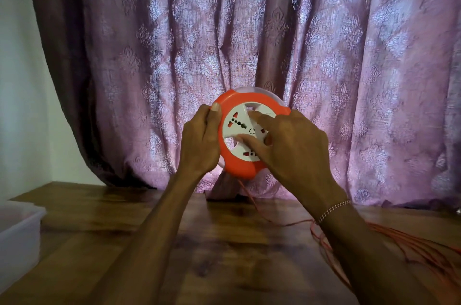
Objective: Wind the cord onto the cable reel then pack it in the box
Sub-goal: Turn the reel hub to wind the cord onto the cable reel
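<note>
The cable reel (245, 135) is held up above the counter (199, 242), gripped at its nine o'clock rim by the left hand (199, 140), while the right hand's (287, 145) extended fingers are pressed on the white hub. For even winding, the rim is best kept steady as the hub is turned, so the loose cord (411, 244), lying at four o'clock, is drawn in without snagging.

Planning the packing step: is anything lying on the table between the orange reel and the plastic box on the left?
Nothing visible: the wooden table lies bare between the orange-and-white cable reel and the translucent plastic box. The loose orange cord lies to the right.
</note>
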### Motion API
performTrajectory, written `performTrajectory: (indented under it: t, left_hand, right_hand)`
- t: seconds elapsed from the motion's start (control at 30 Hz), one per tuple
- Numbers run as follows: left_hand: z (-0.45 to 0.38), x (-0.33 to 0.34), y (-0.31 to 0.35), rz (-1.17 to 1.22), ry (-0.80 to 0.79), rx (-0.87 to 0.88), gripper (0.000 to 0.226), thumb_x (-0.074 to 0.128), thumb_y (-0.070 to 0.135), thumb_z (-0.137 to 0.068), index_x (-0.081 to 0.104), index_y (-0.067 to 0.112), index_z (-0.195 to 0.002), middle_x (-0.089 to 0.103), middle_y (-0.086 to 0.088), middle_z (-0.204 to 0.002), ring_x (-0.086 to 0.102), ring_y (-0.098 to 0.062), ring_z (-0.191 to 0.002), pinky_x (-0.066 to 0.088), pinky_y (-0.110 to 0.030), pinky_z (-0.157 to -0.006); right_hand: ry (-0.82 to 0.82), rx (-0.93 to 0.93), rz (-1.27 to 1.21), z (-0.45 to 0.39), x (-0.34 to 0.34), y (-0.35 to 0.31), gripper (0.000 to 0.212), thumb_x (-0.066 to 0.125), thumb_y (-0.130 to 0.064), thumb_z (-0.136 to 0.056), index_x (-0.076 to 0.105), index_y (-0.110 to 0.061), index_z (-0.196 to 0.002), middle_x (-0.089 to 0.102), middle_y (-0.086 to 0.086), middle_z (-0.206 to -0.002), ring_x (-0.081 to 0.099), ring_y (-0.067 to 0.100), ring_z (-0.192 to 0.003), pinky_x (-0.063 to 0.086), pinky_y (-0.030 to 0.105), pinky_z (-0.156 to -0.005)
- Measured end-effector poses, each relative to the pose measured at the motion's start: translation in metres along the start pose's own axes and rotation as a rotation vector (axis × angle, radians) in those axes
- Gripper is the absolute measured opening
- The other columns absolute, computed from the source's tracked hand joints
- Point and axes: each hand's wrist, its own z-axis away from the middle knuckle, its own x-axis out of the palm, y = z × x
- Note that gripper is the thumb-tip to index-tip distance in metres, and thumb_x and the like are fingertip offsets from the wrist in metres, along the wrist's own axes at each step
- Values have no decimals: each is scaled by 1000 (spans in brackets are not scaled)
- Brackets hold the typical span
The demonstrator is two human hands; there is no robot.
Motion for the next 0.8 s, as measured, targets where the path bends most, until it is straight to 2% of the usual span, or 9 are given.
performTrajectory:
  t: [0.1, 0.17, 0.3, 0.5, 0.57, 0.63, 0.73, 0.8]
  left_hand:
    - [-1, -1, -1, -4, 3, 3, 62, 35, 68, -97, 53, 10, -85, 67, -17, -74, 65, -41, -72, 54, -61, -66]
    - [0, -2, 0, -7, 5, 10, 62, 35, 68, -97, 53, 10, -84, 66, -17, -73, 64, -41, -72, 53, -60, -66]
    - [-1, -2, 2, 2, 14, 18, 60, 35, 65, -98, 53, 9, -86, 67, -18, -75, 65, -41, -73, 53, -60, -66]
    - [1, -2, 3, -16, -6, 36, 60, 36, 65, -98, 49, 9, -82, 64, -16, -71, 63, -39, -70, 52, -60, -64]
    - [2, 0, 5, -21, -8, 45, 60, 36, 64, -98, 47, 8, -80, 61, -12, -67, 59, -34, -65, 50, -60, -64]
    - [3, 0, 5, -32, -7, 50, 59, 35, 63, -98, 46, 8, -79, 57, -7, -63, 55, -30, -61, 48, -59, -63]
    - [2, 0, 5, -14, -7, 38, 60, 36, 63, -98, 48, 7, -81, 62, -15, -68, 60, -37, -67, 50, -59, -64]
    - [2, -1, 5, -6, 0, 38, 57, 37, 61, -99, 47, 8, -80, 61, -17, -69, 58, -32, -63, 49, -58, -63]
  right_hand:
    - [-37, -99, -90, -2, 1, 6, 39, 75, -35, -79, 70, -24, -116, 69, 3, -100, 55, 30, -97, 53, 39, -65]
    - [-146, -182, -102, -4, -1, 10, 51, 86, -24, -64, 72, -28, -112, 65, 4, -120, 51, 30, -105, 50, 42, -75]
    - [-310, -242, -117, -5, -7, 6, 56, 82, -11, -62, 72, -35, -112, 53, 10, -140, 44, 36, -117, 43, 49, -93]
    - [-275, -234, -13, -3, -7, 6, 56, 80, -24, -65, 67, -44, -116, 56, 8, -131, 46, 33, -111, 42, 45, -81]
    - [-241, -186, 13, -1, -5, 5, 57, 74, -27, -70, 62, -49, -121, 57, 7, -123, 48, 31, -108, 43, 42, -80]
    - [-206, -89, 24, 0, -3, 4, 57, 71, -41, -74, 55, -52, -128, 61, 5, -111, 53, 30, -103, 46, 37, -76]
    - [-106, 47, -8, 0, -4, 3, 60, 59, -69, -78, 54, -45, -132, 73, -1, -95, 66, 27, -93, 50, 33, -67]
    - [-116, 65, -28, -1, -4, 3, 60, 53, -69, -83, 54, -38, -134, 76, -1, -92, 67, 28, -91, 51, 35, -66]
